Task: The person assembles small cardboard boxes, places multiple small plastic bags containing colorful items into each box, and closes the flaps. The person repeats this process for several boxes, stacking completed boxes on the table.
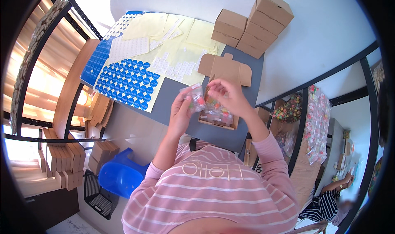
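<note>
My left hand grips a small clear packet with bright pink and green pieces inside, held at the table's middle. Just right of it, my right hand has loosely curved, separated fingers over an open cardboard box, with no held item visible. Several similar clear packets lie in the box, partly hidden by that hand. The box's lid stands open toward the back.
The grey table bears blue round sticker sheets and pale label sheets. Cardboard boxes stand stacked back right. Shelves with bagged goods flank the right, a blue chair is lower left, and another person is at right.
</note>
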Demonstrator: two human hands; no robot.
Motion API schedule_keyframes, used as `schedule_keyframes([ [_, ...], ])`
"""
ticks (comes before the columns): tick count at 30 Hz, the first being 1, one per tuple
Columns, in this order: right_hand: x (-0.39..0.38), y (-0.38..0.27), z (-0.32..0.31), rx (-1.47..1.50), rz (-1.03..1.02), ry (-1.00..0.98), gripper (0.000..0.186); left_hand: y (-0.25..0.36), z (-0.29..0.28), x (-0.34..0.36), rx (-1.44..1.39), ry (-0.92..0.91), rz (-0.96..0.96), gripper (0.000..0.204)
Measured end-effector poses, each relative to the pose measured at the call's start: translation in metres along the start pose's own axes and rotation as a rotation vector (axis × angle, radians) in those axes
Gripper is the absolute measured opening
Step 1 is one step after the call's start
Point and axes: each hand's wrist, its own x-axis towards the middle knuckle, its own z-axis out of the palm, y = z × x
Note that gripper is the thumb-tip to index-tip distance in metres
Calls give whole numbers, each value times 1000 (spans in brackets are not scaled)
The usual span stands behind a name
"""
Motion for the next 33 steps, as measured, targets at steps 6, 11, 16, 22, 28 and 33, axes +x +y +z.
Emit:
schedule_keyframes([
  [6, -18, -11, 18, 126, -59, 134, 38, -5, 14, 1, 417, -64, 151, 40],
  [11, -36, 0, 15, 29, 217, 201, 48, -2, 0, 2, 753, -3, 160, 48],
  [16, -44, 9, 37, -229, 146, 145, 50, -9, -8, -1, 787, -50, 67, 50],
  [22, -42, 19, 38, -246, 61, 125, 46, -14, -10, -2, 816, -79, -2, 54],
  [28, -41, 14, 36, -315, 87, 173, 41, -14, -5, 2, 1012, -114, -4, 72],
  [33, -48, 8, 27, -180, 40, 235, 38, -14, 7, 11, 1175, -126, 64, 87],
])
